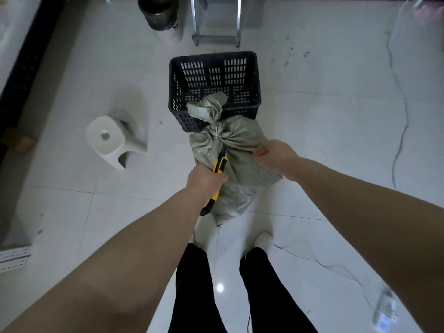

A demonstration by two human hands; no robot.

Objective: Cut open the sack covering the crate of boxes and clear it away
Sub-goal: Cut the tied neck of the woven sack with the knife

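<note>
- Left hand (206,180): my fingers are curled fully round the handle of the yellow-and-black utility knife (220,164) in a fist grip. The butt end projects below the hand toward me and the blade end points far, toward the tied neck. The blade is too thin to make out, so I cannot tell whether it touches the fabric.
- Right hand (276,157): closed on a fold of the sack (240,138) at its right shoulder, just right of the neck. Thumb and fingers pinch the cloth.
- Sack: grey-green woven material, lying on the floor (336,140) directly beyond my feet. It is gathered and bound by a pale tie (217,134).
- Loose top: the cloth above the tie flops over the near rim of the black crate (240,75).
- Handling, as judged: the weave looks soft, thin and light, and it creases freely. It will likely bunch under a blade unless held under tension.
- Contents: hidden. The flat sides suggest something stiff and boxy inside, so cuts should stay shallow.
- Hold points, as judged: the gathered neck, or a pinched fold beside it, gives the firmest purchase. The smooth sides offer little.
- Surroundings: the black crate stands against the sack's far end. A white stool (108,140) stands well to the left.
</note>
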